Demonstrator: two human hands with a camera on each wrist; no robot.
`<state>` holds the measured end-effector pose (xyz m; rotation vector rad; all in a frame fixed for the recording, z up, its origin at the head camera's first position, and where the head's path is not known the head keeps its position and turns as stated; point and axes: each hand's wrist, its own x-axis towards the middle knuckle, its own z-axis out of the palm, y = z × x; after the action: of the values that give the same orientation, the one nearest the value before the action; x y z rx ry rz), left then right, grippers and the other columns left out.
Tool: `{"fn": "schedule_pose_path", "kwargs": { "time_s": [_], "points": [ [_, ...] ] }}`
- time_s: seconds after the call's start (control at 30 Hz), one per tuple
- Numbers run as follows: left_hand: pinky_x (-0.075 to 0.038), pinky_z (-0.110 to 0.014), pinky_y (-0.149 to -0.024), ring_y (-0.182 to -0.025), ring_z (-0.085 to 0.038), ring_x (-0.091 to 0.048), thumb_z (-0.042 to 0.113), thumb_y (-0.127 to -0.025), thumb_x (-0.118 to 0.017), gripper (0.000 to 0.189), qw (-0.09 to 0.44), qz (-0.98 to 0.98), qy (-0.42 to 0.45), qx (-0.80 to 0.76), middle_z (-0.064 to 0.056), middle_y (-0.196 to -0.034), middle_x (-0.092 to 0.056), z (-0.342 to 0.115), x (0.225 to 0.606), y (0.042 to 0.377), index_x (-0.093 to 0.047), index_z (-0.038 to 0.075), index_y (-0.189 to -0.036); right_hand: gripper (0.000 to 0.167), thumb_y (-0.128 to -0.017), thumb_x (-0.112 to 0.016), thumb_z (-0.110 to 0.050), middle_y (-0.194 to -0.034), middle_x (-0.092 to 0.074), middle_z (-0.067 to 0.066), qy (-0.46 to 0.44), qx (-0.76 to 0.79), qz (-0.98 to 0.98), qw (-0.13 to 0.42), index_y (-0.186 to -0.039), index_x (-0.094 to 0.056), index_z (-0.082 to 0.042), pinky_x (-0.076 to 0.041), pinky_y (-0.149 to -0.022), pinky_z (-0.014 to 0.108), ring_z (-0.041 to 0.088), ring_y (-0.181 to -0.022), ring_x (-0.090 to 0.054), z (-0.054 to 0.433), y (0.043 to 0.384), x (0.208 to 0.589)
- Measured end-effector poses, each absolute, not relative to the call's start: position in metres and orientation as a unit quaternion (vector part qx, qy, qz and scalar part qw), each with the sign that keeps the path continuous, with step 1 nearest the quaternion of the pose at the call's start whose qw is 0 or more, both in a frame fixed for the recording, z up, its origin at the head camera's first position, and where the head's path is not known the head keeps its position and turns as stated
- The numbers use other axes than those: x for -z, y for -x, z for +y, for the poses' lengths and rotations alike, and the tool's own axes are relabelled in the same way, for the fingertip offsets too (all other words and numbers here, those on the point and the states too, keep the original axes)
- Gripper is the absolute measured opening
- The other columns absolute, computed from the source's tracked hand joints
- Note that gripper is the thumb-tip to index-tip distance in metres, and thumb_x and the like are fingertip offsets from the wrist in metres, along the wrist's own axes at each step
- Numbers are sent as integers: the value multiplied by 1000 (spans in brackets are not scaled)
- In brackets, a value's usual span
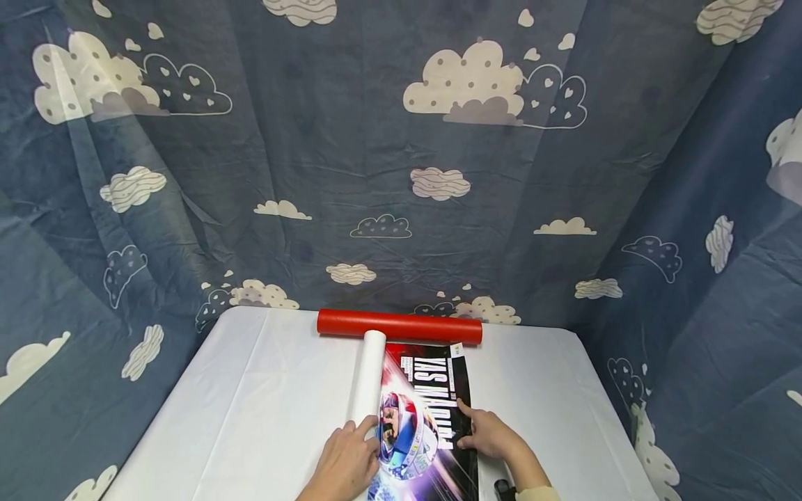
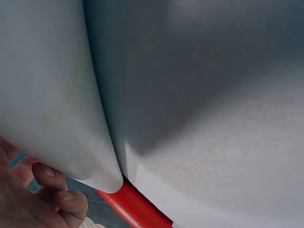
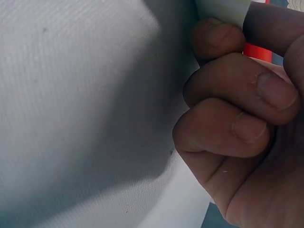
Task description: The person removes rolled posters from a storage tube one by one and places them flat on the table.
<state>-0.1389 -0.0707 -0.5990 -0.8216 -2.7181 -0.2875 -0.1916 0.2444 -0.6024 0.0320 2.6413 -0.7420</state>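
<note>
A glossy poster (image 1: pixel 426 417) lies partly unrolled on the white table, with a helmet picture and large white lettering on black. Its left part is still a white roll (image 1: pixel 368 376), which also fills the left of the left wrist view. My left hand (image 1: pixel 346 459) holds the near part of this roll, fingers bent beside it; the thumb is hidden. At the poster's right edge, my right hand (image 1: pixel 495 437) pinches the border. In the right wrist view the fingers (image 3: pixel 223 126) are curled, with a pale bit of the sheet at the top.
A red tube (image 1: pixel 401 325) lies crosswise at the table's back edge, just beyond the poster. The white-covered table (image 1: pixel 269 390) extends to both sides. Dark blue cloud-patterned cloth (image 1: pixel 351 174) hangs behind and around it. A small black object (image 1: pixel 504 489) is at my right wrist.
</note>
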Motion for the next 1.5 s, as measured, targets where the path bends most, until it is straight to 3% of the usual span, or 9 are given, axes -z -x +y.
{"fn": "schedule_pose_path", "kwargs": {
  "time_s": [0.2, 0.5, 0.7, 0.8, 0.9, 1.0, 1.17, 1.3, 1.5],
  "points": [
    [-37, -26, -63, -82, -15, -57, 46, -83, -86, 22, 128, -948, 274, 95, 3, -129, -69, -70, 599, 138, -79, 25, -85, 92, -77, -93, -20, -135, -68, 31, -12, 267, 943, 198, -157, -50, -4, -48, -111, 66, 41, -121, -67, 248, 190, 603],
    [-28, -25, -63, -72, -13, -49, 24, -73, -85, 9, 199, -933, 287, 85, 4, -124, -71, -73, 604, 141, -78, 23, -79, 92, -77, -93, -18, -135, -68, 32, -6, 269, 945, 188, -157, -50, -4, -48, -111, 66, 42, -122, -68, 254, 188, 604],
    [-28, -21, -60, -70, -11, -44, 22, -72, -83, 5, 217, -922, 302, 105, 2, -125, -72, -77, 606, 143, -79, 23, -75, 92, -77, -94, -22, -137, -67, 31, -16, 258, 947, 193, -157, -51, -6, -48, -110, 68, 45, -125, -66, 256, 188, 604],
    [-35, -22, -62, -73, -12, -49, 29, -80, -82, 7, 193, -928, 300, 105, 1, -128, -71, -78, 604, 143, -80, 22, -80, 92, -77, -94, -22, -136, -67, 32, -19, 257, 947, 191, -156, -51, -6, -49, -109, 68, 43, -122, -67, 257, 187, 603],
    [-43, -26, -67, -79, -14, -55, 46, -90, -79, 25, 151, -940, 291, 98, 0, -131, -69, -77, 602, 142, -81, 21, -86, 92, -76, -94, -21, -132, -69, 30, -21, 263, 946, 190, -157, -51, -6, -49, -108, 67, 38, -114, -68, 259, 187, 603],
    [-47, -28, -70, -83, -15, -57, 58, -88, -79, 38, 129, -946, 283, 90, -1, -132, -67, -77, 601, 142, -81, 20, -91, 93, -76, -94, -20, -129, -71, 30, -19, 266, 945, 189, -156, -51, -6, -50, -107, 67, 35, -109, -67, 260, 187, 602],
    [-43, -25, -66, -80, -13, -52, 39, -78, -91, 29, 164, -941, 282, 86, 1, -129, -67, -78, 602, 146, -80, 18, -94, 93, -76, -94, -20, -136, -67, 33, -15, 268, 945, 187, -156, -51, -5, -49, -109, 67, 44, -123, -67, 260, 188, 601],
    [-38, -22, -62, -76, -12, -49, 23, -71, -88, 19, 205, -932, 289, 81, 2, -126, -70, -81, 604, 147, -81, 19, -89, 93, -76, -94, -21, -139, -66, 33, -20, 267, 945, 187, -157, -51, -6, -48, -110, 68, 47, -128, -65, 261, 188, 602],
    [-36, -22, -61, -73, -12, -46, 21, -72, -82, 11, 210, -930, 289, 81, 0, -128, -71, -86, 606, 147, -80, 21, -83, 91, -77, -93, -22, -139, -66, 32, -18, 263, 946, 189, -156, -51, -5, -47, -111, 68, 46, -127, -65, 263, 187, 603]
  ]
}}
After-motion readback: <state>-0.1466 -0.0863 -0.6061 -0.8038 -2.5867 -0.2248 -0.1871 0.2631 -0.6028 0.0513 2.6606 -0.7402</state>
